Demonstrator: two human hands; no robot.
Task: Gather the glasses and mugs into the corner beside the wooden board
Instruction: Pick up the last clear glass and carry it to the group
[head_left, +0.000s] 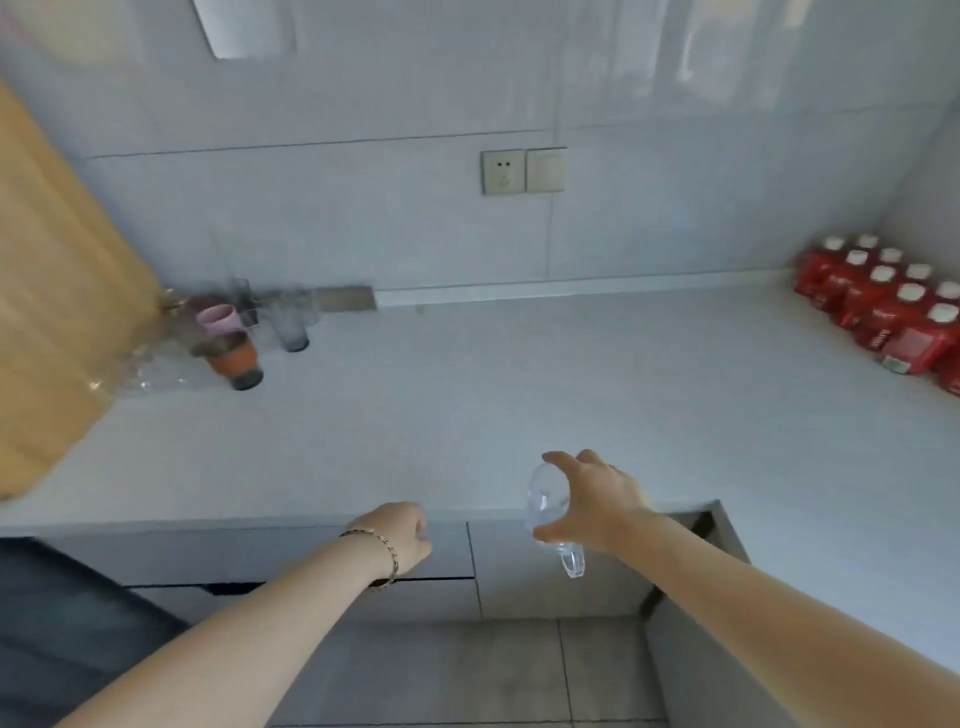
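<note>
My right hand (597, 501) grips a clear glass mug (545, 512) from above, holding it over the counter's front edge with its handle hanging down. My left hand (402, 535), wearing a bracelet, hangs at the counter's front edge with its fingers curled on nothing. At the far left the wooden board (57, 291) leans against the wall. Beside it in the corner stand a pink mug (218, 318), an orange-banded cup (236, 361) and a clear tall glass (292, 327), with blurred clear glassware (150, 374) next to the board.
A grey counter (519, 395) runs along a tiled wall with a socket and switch (522, 170). A pack of red bottles with white caps (893, 306) fills the back right corner. Cabinet drawers (415, 566) and a tiled floor lie below.
</note>
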